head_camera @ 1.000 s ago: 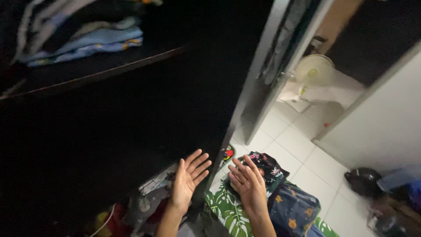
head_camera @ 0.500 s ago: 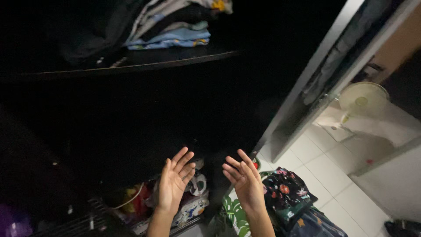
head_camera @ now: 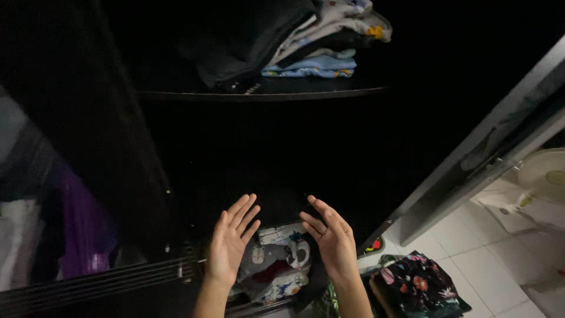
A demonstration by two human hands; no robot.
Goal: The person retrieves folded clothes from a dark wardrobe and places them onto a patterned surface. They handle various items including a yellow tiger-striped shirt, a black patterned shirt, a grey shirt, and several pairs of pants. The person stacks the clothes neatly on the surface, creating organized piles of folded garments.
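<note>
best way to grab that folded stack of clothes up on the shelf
Probably by its two short ends, one hand each. The folded stack lies flat on the dark shelf, its folded edges facing the open front. Come in from the front, palms inward as the left hand and right hand already are, fingers under the light blue bottom layer.

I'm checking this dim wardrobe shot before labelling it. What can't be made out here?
- Head view: the middle shelf space is lost in darkness.
- The clothes below are partly hidden by the left hand and right hand.
- The fan is cut off by the right edge.
</note>
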